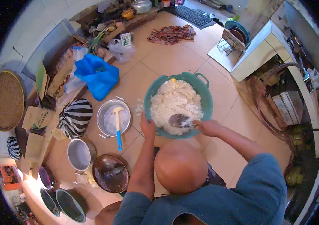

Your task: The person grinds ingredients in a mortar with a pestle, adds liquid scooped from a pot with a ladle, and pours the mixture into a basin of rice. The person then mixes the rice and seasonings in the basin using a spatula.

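Note:
A green plastic basin [208, 99] with side handles stands on the tiled floor, heaped with white rice [176, 101]. A small yellow piece [173, 80] lies at the rice's far edge. My left hand [148, 126] grips the basin's near left rim, with the thumb over the edge. My right hand [207, 128] is closed around the handle of a large dark spoon [178, 120]. The spoon's bowl rests in the near part of the rice, with some white grains on it. My bent knee [181, 165] is just in front of the basin.
To the left stand a metal pot [98, 119] with a blue-handled wooden spatula [118, 129], another pot [71, 150], and a dark round vessel [110, 174]. A blue bag [97, 75] and a striped bundle [76, 118] lie beyond. A patterned cloth [171, 34] lies ahead.

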